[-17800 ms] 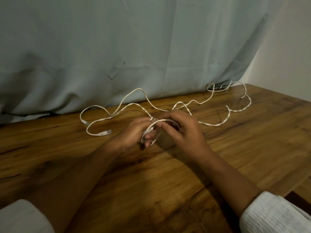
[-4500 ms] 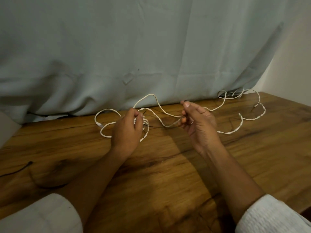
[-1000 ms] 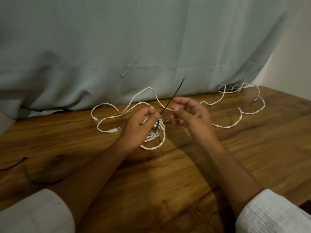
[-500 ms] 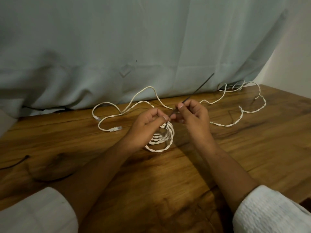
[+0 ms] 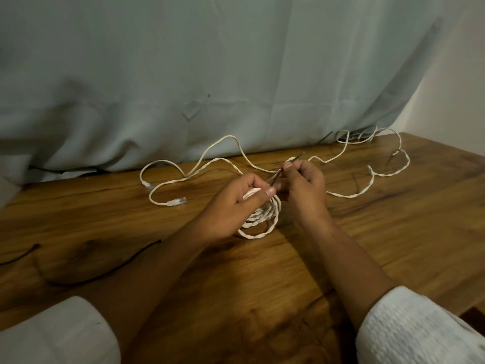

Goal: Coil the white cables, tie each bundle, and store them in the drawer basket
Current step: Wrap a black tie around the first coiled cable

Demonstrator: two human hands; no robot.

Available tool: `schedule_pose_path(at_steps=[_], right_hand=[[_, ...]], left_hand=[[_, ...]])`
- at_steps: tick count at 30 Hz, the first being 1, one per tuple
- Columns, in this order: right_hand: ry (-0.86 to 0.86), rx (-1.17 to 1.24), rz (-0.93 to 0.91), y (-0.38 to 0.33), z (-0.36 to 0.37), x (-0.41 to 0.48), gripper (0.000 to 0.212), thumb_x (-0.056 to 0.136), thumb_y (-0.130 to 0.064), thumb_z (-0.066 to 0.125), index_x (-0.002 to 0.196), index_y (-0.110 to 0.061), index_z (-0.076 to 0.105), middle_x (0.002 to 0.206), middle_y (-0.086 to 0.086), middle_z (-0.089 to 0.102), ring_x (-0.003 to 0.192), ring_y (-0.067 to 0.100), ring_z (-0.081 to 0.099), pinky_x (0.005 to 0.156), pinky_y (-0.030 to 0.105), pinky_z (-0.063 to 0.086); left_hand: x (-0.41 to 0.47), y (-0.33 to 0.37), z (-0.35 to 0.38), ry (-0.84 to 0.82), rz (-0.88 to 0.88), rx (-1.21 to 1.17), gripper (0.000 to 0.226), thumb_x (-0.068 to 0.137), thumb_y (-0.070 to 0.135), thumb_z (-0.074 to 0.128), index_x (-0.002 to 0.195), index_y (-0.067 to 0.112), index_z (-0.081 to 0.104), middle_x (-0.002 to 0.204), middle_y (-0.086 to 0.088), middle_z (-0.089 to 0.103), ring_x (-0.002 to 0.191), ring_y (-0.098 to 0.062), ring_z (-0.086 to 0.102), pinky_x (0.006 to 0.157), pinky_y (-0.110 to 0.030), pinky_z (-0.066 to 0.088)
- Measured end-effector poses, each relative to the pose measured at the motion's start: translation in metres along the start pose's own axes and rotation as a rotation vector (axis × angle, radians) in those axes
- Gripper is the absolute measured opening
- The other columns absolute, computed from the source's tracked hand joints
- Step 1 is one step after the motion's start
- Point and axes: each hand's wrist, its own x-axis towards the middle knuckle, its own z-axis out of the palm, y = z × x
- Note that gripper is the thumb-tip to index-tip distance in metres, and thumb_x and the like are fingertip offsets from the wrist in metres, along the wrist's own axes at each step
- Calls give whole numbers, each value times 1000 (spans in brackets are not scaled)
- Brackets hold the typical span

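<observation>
A coiled white cable bundle rests on the wooden table under my hands. My left hand is shut on the top of the coil. My right hand pinches a thin black tie that runs down to the coil between my fingers. A loose white cable with a clear plug snakes across the back of the table. A twisted white cable lies at the back right. No drawer basket is in view.
A pale grey-green curtain hangs along the table's back edge. Black ties lie on the table at the left. The table's right edge drops off near my right sleeve.
My right hand has drawn the black tie through, so less of it sticks up past my fingers. Both hands have closed in over the coil, which lies lower on the table.
</observation>
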Motion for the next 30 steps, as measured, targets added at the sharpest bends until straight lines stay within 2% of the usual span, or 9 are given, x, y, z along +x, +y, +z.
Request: schedule_pose_path(at_steps=[4, 8, 12, 16, 21, 24, 26, 28, 30], right_hand=[[-164, 66, -175, -9, 0, -2, 19, 105, -5, 55, 87, -8, 60, 73, 5, 68, 69, 18, 68, 71, 28, 58], [-239, 29, -232, -11, 5, -6, 16, 103, -3, 57, 89, -6, 61, 75, 5, 69, 72, 17, 66, 69, 23, 55], [-108, -1, -126, -3, -1, 5, 14, 104, -6, 57, 91, 0, 60, 72, 13, 63, 66, 24, 62, 58, 26, 54], [-75, 44, 82, 6, -6, 4, 21, 105, -12, 55, 84, -9, 60, 62, 6, 60, 54, 14, 56, 54, 27, 50], [-131, 15, 154, 5, -7, 6, 16, 105, -13, 53, 93, -6, 62, 60, 7, 57, 50, 13, 52, 50, 27, 48], [-155, -31, 156, 5, -8, 7, 23, 104, -14, 56, 83, -11, 62, 60, 5, 56, 49, 11, 50, 47, 24, 45], [-160, -37, 156, 6, -9, 8, 26, 103, -14, 58, 77, -13, 63, 62, 5, 57, 52, 12, 52, 51, 26, 47], [-174, -30, 169, 7, -9, 9, 27, 102, -14, 60, 76, -13, 67, 68, 8, 61, 57, 15, 54, 56, 29, 49], [-194, -10, 182, 7, -8, 8, 25, 102, -14, 59, 78, -11, 68, 72, 10, 62, 60, 17, 54, 58, 29, 48]], left_hand=[[4, -9, -17, 89, -74, -9, 16, 103, 31, 61, 100, 17, 67, 97, 7, 76, 91, -11, 70, 88, -45, 54], [3, -13, -26, 93, -67, -5, 18, 104, 27, 60, 98, 11, 65, 97, -7, 74, 90, -16, 68, 90, -47, 53], [-4, -1, -5, -6, 54, 75, 15, 104, 26, 59, 95, 16, 64, 87, 10, 68, 85, -7, 64, 81, -37, 50], [-4, 2, 6, -23, 146, 281, 8, 103, 35, 60, 104, 28, 63, 97, 10, 69, 91, -8, 66, 80, -45, 55], [-8, 3, 2, -14, 156, 442, 30, 101, 44, 62, 127, 31, 54, 92, 26, 56, 83, 10, 54, 67, -15, 36], [-8, 6, 0, -45, 207, 561, 36, 100, 48, 61, 132, 36, 50, 94, 19, 63, 82, 2, 57, 65, -29, 42], [-7, 6, -3, -79, 237, 613, 35, 98, 49, 61, 131, 40, 52, 109, 12, 69, 93, -6, 62, 75, -40, 51], [-5, 5, -4, -96, 262, 659, 34, 98, 50, 60, 130, 42, 55, 117, 11, 69, 104, -9, 62, 82, -43, 53], [-4, 3, -5, -69, 282, 727, 33, 97, 52, 58, 129, 42, 58, 114, 9, 67, 103, -11, 60, 82, -43, 53]])
